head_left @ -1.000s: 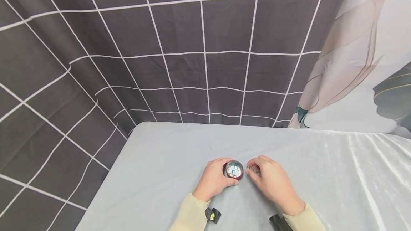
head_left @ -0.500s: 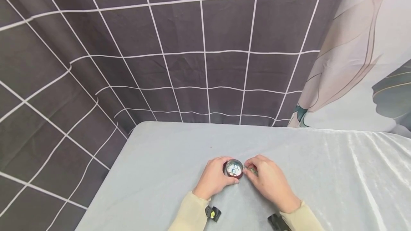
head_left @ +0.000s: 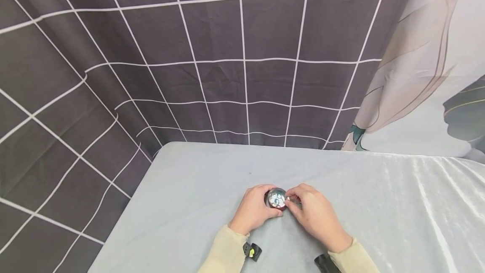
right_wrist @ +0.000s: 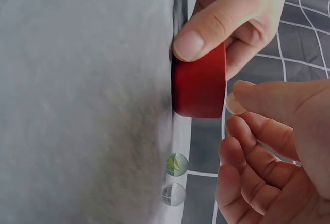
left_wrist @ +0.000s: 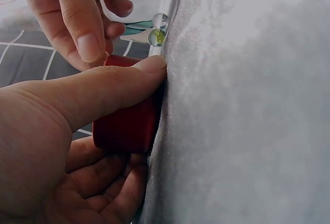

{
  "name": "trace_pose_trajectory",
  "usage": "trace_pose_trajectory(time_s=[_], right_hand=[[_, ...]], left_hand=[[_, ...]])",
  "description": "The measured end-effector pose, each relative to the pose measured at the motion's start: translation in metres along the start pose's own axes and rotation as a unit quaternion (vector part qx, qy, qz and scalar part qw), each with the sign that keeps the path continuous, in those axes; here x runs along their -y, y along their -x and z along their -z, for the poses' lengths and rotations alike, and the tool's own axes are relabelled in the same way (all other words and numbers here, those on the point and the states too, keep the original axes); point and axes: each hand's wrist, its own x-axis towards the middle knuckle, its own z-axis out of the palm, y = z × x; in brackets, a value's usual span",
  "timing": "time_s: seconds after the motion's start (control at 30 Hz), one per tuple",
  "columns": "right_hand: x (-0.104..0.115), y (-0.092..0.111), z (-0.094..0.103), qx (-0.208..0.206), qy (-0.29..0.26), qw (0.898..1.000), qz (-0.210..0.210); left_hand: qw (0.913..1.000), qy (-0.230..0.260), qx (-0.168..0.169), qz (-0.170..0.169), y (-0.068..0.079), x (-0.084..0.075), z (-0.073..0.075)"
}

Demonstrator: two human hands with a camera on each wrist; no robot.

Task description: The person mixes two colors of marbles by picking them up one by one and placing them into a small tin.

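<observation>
My left hand (head_left: 253, 207) grips a small red cup (right_wrist: 202, 87) standing on the table, thumb on one side and fingers on the other. From the head view its shiny inside shows several round shapes; whether they are marbles or reflections I cannot tell. At the cup's rim, my right hand (head_left: 317, 216) pinches a clear marble (right_wrist: 236, 104) between thumb and forefinger, its other fingers loosely curled. Beside the cup on the cloth lie a green-and-yellow marble (left_wrist: 157, 37) and clear marbles (left_wrist: 160, 21), which the right hand hides in the head view.
A pale grey velvety cloth (head_left: 204, 180) covers the table. Behind and to the left hangs a dark curtain (head_left: 212, 83) with white grid lines. A leaf-patterned white curtain (head_left: 413, 75) hangs at the right. Each wrist bears a black camera mount (head_left: 253, 252).
My right hand has moved left, bringing the pinched marble up to the cup's rim. The left hand keeps its hold on the cup in about the same place.
</observation>
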Motion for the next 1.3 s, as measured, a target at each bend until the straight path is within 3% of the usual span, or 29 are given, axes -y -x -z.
trace_pose_trajectory(time_s=[0.27,0.9,1.3], right_hand=[[0.0032,-0.0006,-0.0065,-0.013,-0.028,0.999,0.007],[0.0041,0.0015,-0.0042,0.039,-0.033,0.998,-0.026],[0.0047,0.0012,-0.0029,0.04,-0.025,0.999,-0.027]], left_hand=[[1.0,0.003,-0.003,0.0,0.0008,0.0004,0.0014],[0.9999,-0.001,-0.005,-0.011,0.0004,-0.0001,0.0004],[1.0,-0.001,-0.005,-0.005,0.0003,-0.0003,0.0001]])
